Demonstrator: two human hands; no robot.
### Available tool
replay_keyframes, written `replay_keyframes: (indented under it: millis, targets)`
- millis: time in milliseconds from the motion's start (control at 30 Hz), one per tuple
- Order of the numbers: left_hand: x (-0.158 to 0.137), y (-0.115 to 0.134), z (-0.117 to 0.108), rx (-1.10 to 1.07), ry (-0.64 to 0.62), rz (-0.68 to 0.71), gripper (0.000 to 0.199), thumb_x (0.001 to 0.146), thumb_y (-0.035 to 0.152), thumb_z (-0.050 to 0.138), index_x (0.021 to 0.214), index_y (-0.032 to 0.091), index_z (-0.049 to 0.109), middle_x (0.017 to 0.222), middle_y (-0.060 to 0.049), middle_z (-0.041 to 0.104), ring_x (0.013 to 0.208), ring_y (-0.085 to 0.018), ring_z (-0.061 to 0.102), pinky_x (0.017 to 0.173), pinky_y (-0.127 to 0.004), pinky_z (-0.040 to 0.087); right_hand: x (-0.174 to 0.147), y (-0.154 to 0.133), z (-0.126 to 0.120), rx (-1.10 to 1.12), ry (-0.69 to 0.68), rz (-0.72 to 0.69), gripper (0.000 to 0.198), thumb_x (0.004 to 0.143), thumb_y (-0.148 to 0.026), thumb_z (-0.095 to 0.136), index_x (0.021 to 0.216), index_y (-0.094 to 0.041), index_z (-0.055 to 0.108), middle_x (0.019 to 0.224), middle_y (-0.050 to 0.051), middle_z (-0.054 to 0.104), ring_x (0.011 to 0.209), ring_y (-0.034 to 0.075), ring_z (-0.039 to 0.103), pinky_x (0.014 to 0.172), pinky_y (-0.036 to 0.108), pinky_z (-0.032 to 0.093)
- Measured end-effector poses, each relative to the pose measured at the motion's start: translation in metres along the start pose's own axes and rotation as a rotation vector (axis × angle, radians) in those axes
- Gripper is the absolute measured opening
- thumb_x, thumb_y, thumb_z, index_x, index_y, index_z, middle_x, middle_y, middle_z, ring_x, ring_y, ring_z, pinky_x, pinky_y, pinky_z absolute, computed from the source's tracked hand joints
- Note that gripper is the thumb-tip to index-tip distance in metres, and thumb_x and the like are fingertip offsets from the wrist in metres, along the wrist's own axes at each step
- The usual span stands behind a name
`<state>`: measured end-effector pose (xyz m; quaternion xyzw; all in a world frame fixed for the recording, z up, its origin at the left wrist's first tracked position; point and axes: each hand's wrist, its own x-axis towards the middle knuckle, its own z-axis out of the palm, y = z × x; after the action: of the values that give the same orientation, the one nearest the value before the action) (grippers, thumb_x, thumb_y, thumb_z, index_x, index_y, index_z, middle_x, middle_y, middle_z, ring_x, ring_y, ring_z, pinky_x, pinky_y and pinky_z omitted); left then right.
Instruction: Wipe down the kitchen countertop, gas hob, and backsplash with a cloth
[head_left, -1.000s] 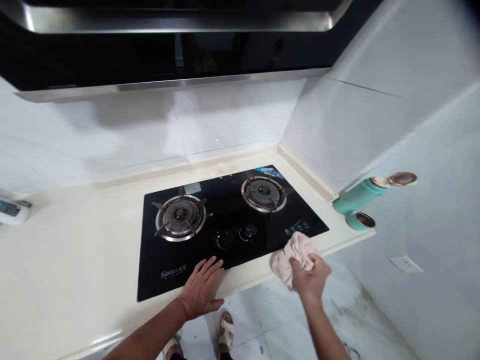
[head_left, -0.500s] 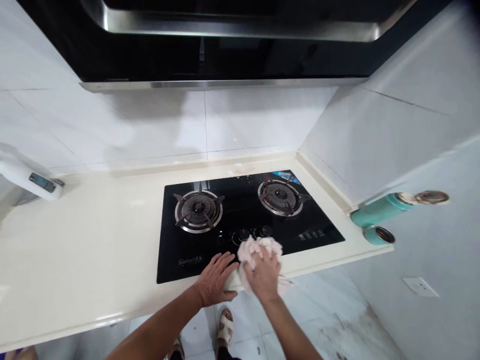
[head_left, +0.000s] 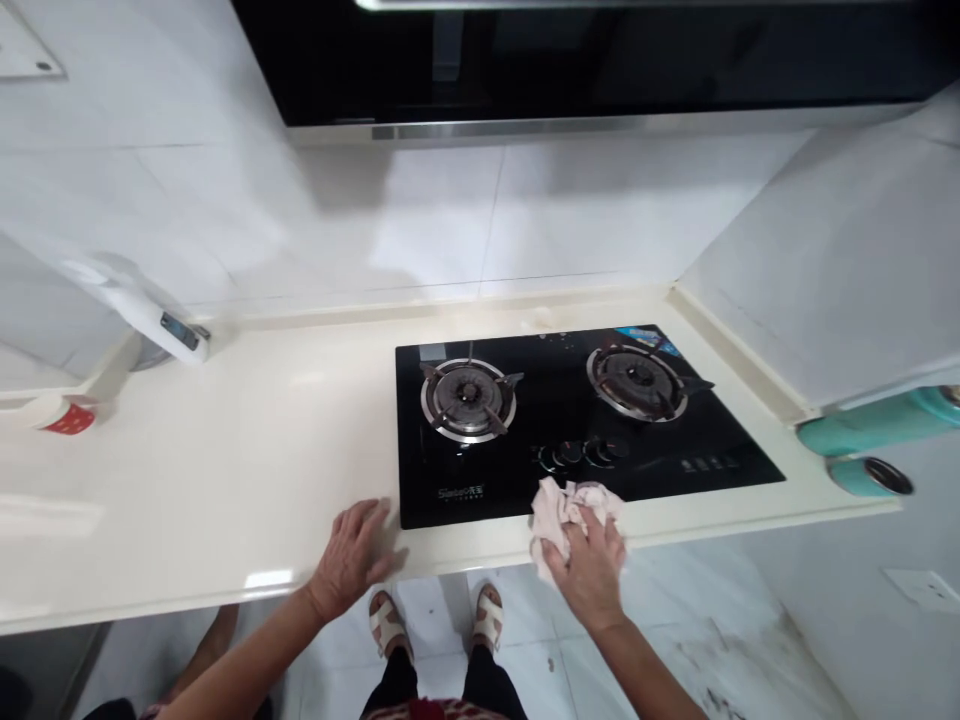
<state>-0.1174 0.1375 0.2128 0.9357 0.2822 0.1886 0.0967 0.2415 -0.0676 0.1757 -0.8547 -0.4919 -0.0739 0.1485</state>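
Note:
A pale pink cloth (head_left: pixel 553 515) lies bunched at the front edge of the black glass gas hob (head_left: pixel 517 470). My right hand (head_left: pixel 591 565) presses down on it with bent fingers, just in front of the two control knobs (head_left: pixel 585 453). Left of the hob, my left hand (head_left: pixel 351 555) rests on the front edge of the cream countertop (head_left: pixel 247 460), fingers slightly apart and holding nothing. The left burner (head_left: pixel 469 398) and the right burner (head_left: pixel 637 382) stand bare behind my hands.
A dark range hood (head_left: pixel 585 70) hangs low above. At the right end lie a turquoise flask (head_left: pixel 870 425) and a turquoise cup (head_left: pixel 862 477). On the left are a white device with a small display (head_left: pixel 169 325) and a red-and-white cup (head_left: pixel 64 415). Another person's leg (head_left: pixel 206 650) shows below.
My view has swung left. My left hand has moved left, off the hob's front edge onto the countertop. The right hand stays on the cloth at the hob's front edge.

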Motion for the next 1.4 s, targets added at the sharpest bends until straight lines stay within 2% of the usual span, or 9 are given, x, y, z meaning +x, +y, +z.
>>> replay_keyframes:
  millis: [200,400,533,600,700,833,1067,1200,1400]
  targets:
    - [-0.025,-0.035,-0.017,-0.102,0.058,-0.079,0.056,0.098,0.033,0.052,0.15,0.026,0.032,0.134,-0.014,0.051,0.125,-0.029,0.052,0.103,-0.051,0.05,-0.043,-0.153,0.021,0.142,-0.139,-0.334,0.034,0.075,-0.038,0.077,0.106,-0.026,0.07,0.14,0.01,0.055,0.135,0.046,0.034,0.107,0.067,0.028]
    - [-0.057,-0.063,-0.04,-0.145,0.064,-0.191,0.049,0.099,0.033,0.049,0.146,0.024,0.039,0.133,-0.013,0.054,0.124,-0.026,0.053,0.105,-0.048,0.05,-0.054,-0.306,0.056,0.345,-0.183,-0.765,0.024,0.094,-0.025,0.059,0.116,-0.03,0.067,0.135,0.008,0.061,0.128,0.033,0.048,0.102,0.059,0.038]
    - [-0.09,-0.096,-0.059,-0.089,0.194,-0.362,0.037,0.101,0.031,0.042,0.137,0.022,0.048,0.126,-0.012,0.058,0.118,-0.024,0.057,0.101,-0.045,0.052,-0.047,-0.384,0.056,0.386,-0.19,-0.898,0.023,0.099,-0.027,0.051,0.116,-0.028,0.067,0.136,0.005,0.06,0.124,0.031,0.05,0.097,0.054,0.044]
    - [-0.108,-0.115,-0.069,-0.025,0.262,-0.426,0.036,0.101,0.031,0.043,0.135,0.021,0.048,0.123,-0.011,0.059,0.116,-0.024,0.058,0.099,-0.045,0.052,-0.042,-0.389,0.053,0.424,-0.155,-0.949,0.022,0.1,-0.028,0.049,0.112,-0.03,0.067,0.137,0.0,0.06,0.12,0.028,0.051,0.096,0.05,0.046]
    - [-0.128,-0.136,-0.081,0.055,0.266,-0.396,0.034,0.1,0.03,0.044,0.132,0.023,0.051,0.119,-0.011,0.062,0.111,-0.024,0.06,0.095,-0.045,0.053,-0.032,-0.352,0.043,0.525,-0.207,-0.936,0.02,0.095,-0.034,0.057,0.111,-0.031,0.068,0.138,-0.001,0.059,0.118,0.025,0.053,0.1,0.044,0.047]
    - [-0.135,-0.144,-0.082,0.143,0.191,-0.328,0.029,0.099,0.031,0.046,0.125,0.025,0.057,0.118,-0.01,0.065,0.108,-0.026,0.06,0.089,-0.044,0.051,-0.015,-0.262,0.017,0.652,-0.316,-0.578,0.029,0.089,-0.033,0.053,0.111,-0.024,0.069,0.142,0.008,0.054,0.128,0.028,0.05,0.104,0.041,0.047]
    - [-0.129,-0.135,-0.073,0.213,0.164,-0.37,0.031,0.093,0.04,0.058,0.121,0.026,0.062,0.118,-0.008,0.066,0.112,-0.028,0.057,0.092,-0.044,0.045,0.055,-0.159,0.0,0.398,-0.067,-0.094,0.043,0.08,-0.038,0.049,0.114,-0.018,0.065,0.149,0.017,0.04,0.136,0.037,0.043,0.11,0.055,0.038]
    - [-0.13,-0.131,-0.076,0.168,0.147,-0.368,0.037,0.092,0.041,0.059,0.125,0.024,0.059,0.119,-0.01,0.065,0.114,-0.028,0.056,0.094,-0.044,0.044,0.066,-0.188,0.024,0.129,-0.1,-0.018,0.058,0.083,-0.049,0.051,0.129,-0.016,0.06,0.157,0.019,0.031,0.141,0.048,0.029,0.107,0.068,0.031]
    - [-0.135,-0.124,-0.077,0.069,0.122,-0.331,0.049,0.091,0.046,0.057,0.132,0.019,0.054,0.13,-0.014,0.06,0.124,-0.03,0.05,0.101,-0.048,0.04,0.012,-0.332,0.033,0.262,-0.251,-0.559,0.028,0.093,-0.037,0.055,0.114,-0.029,0.072,0.155,0.007,0.041,0.147,0.041,0.022,0.113,0.064,0.027]
